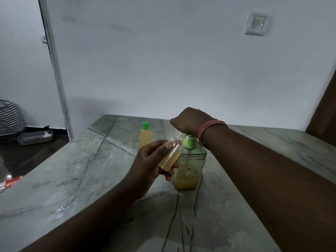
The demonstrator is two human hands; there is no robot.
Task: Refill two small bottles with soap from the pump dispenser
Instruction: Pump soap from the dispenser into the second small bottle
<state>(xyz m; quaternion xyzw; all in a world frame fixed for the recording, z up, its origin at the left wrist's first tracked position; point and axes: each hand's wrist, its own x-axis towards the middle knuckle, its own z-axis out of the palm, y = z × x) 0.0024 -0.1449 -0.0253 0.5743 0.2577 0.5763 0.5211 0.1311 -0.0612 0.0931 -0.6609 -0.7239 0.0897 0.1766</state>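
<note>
Head view looks down on a grey veined worktop (101,171). Left hand (151,161) grips an uncapped small bottle (171,155), partly filled with yellow soap and tilted with its neck up toward the top of the pump dispenser (190,166). Right hand (187,122), fingers curled, rests on top of the dispenser's green pump (190,142); a pink band (209,128) circles that wrist. The dispenser stands on the worktop, holding yellow soap in its lower part. A second small bottle (145,136), green-capped and nearly full, stands further back, apart from both hands.
</note>
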